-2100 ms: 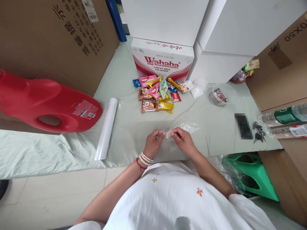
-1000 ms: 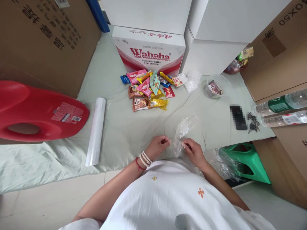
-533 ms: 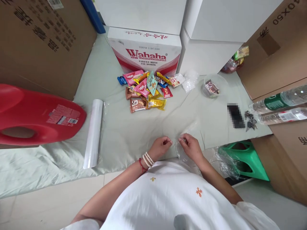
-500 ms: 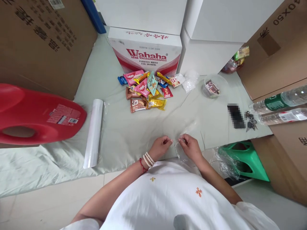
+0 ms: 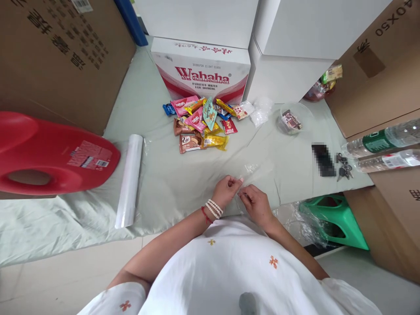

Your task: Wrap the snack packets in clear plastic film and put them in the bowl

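Close to the near edge of the cloth-covered surface (image 5: 183, 183), my left hand (image 5: 227, 191) and my right hand (image 5: 256, 203) almost meet. Each is pinched closed on a clear plastic bag (image 5: 256, 173), thin and see-through, which spreads out beyond my fingers. Its outline is hard to make out against the pale cloth. Beaded bracelets circle my left wrist. Farther off, several wrapped snacks (image 5: 197, 122) lie in a loose pile, and a clear round tub (image 5: 297, 118) with a dark packet in it stands to their right.
At the left are a plastic roll (image 5: 129, 181) and a red jug (image 5: 92, 162). A Wahaha carton (image 5: 201, 70) stands behind the snacks. Crumpled clear plastic (image 5: 261, 111), a phone (image 5: 323, 159), keys (image 5: 344, 168) and bottles (image 5: 379, 142) are rightward. A green stool (image 5: 351, 225) sits below.
My left hand has moved right and slightly up, closing the gap to my right hand. The bag between them has shifted a little. The snacks stay put.
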`<action>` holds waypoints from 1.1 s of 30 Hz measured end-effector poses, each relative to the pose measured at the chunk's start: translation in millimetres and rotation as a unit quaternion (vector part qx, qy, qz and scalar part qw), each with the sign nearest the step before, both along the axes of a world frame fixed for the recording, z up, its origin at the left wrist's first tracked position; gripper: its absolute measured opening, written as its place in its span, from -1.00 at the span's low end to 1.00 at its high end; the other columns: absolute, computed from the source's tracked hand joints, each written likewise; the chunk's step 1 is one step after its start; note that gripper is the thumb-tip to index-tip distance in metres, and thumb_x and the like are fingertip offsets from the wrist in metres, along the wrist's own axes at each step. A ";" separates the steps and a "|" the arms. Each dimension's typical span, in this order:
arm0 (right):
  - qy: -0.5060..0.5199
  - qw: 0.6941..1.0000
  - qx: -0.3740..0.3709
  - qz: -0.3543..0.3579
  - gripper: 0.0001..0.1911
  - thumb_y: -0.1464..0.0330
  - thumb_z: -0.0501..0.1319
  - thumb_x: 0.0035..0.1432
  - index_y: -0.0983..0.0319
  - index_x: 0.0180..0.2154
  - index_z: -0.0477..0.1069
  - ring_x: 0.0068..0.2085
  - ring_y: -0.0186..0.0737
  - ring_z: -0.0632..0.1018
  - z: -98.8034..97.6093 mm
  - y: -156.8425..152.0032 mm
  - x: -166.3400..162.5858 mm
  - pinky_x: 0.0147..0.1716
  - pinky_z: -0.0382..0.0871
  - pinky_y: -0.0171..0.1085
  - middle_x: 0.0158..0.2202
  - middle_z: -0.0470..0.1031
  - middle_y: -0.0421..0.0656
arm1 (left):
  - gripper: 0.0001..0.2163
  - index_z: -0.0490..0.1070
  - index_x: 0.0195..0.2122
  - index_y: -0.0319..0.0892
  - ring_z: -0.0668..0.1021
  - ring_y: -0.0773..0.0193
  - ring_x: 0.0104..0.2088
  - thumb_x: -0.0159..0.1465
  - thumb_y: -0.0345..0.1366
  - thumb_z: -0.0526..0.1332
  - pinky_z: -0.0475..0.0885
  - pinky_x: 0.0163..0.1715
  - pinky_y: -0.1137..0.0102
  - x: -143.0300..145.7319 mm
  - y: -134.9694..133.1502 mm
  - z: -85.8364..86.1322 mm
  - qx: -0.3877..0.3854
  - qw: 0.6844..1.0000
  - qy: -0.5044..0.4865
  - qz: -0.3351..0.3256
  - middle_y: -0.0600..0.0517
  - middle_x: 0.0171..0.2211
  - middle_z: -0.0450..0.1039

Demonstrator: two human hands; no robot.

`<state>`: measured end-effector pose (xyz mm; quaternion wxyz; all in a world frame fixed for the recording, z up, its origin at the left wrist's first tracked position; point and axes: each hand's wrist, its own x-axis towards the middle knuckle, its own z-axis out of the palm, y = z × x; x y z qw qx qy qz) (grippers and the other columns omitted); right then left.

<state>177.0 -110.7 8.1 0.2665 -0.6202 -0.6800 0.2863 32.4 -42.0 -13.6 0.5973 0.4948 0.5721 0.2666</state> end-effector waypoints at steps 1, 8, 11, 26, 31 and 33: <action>-0.011 1.000 0.002 0.007 -0.76 0.32 0.07 0.39 0.14 -0.32 0.45 -0.33 -0.19 0.46 0.4 -0.9 -0.3 -0.33 0.24 -0.26 -0.35 0.46 -0.14 | -0.65 0.41 -0.42 -0.16 0.46 0.28 -0.44 0.15 0.05 0.32 0.35 -0.37 0.36 0.9 0.2 -0.1 -0.004 1.000 -0.002 0.001 0.09 -0.50 0.44; 0.072 0.997 -0.029 0.004 -0.78 0.26 0.12 0.38 0.17 -0.30 0.45 -0.30 -0.20 0.46 -0.1 -3.1 4.8 -0.28 0.28 -0.26 -0.32 0.47 -0.13 | -0.79 0.33 -0.45 -0.13 0.36 0.33 -0.52 0.22 -0.11 0.20 0.28 -0.44 0.40 -2.6 2.2 -3.4 -0.003 0.999 -0.039 0.027 0.16 -0.58 0.29; 0.188 0.973 -0.104 -0.081 -0.72 0.09 0.19 0.33 0.16 -0.20 0.45 -0.31 -0.22 0.46 -1.0 0.3 12.6 -0.28 0.34 -0.26 -0.29 0.50 -0.16 | -0.75 0.31 -0.38 -0.12 0.36 0.34 -0.51 0.25 -0.04 0.18 0.32 -0.43 0.41 -8.0 -1.2 1.5 0.012 0.993 -0.097 0.065 0.17 -0.55 0.28; 0.320 0.905 -0.156 -0.234 -0.48 -0.11 0.23 0.11 0.22 -0.26 0.50 -0.43 -0.23 0.46 -22.8 77.8 -19.4 -0.58 0.36 -0.32 -0.42 0.44 -0.18 | -0.70 0.22 -0.30 -0.07 0.61 0.28 -0.29 0.15 -0.17 0.38 0.55 -0.31 0.36 -62.6 16.0 6.4 -0.102 0.896 -0.314 0.296 0.11 -0.34 0.51; 0.302 0.917 -0.169 -0.197 -0.50 -0.09 0.29 0.07 0.22 -0.28 0.51 -0.57 -0.33 0.36 -20.5 90.8 -22.1 -0.65 0.22 -0.34 -0.50 0.40 -0.25 | -0.84 0.23 -0.32 -0.09 0.55 0.36 -0.44 0.20 -0.28 0.24 0.55 -0.35 0.38 -89.0 36.7 4.1 -0.098 0.880 -0.276 0.374 0.16 -0.44 0.44; 0.304 0.915 -0.169 -0.205 -0.51 -0.08 0.31 0.03 0.23 -0.29 0.50 -0.59 -0.35 0.32 -21.6 97.4 -18.6 -0.67 0.17 -0.34 -0.51 0.40 -0.26 | -0.87 0.23 -0.33 -0.10 0.54 0.37 -0.46 0.20 -0.27 0.21 0.51 -0.37 0.41 -98.9 42.3 1.1 -0.078 0.888 -0.242 0.384 0.15 -0.45 0.42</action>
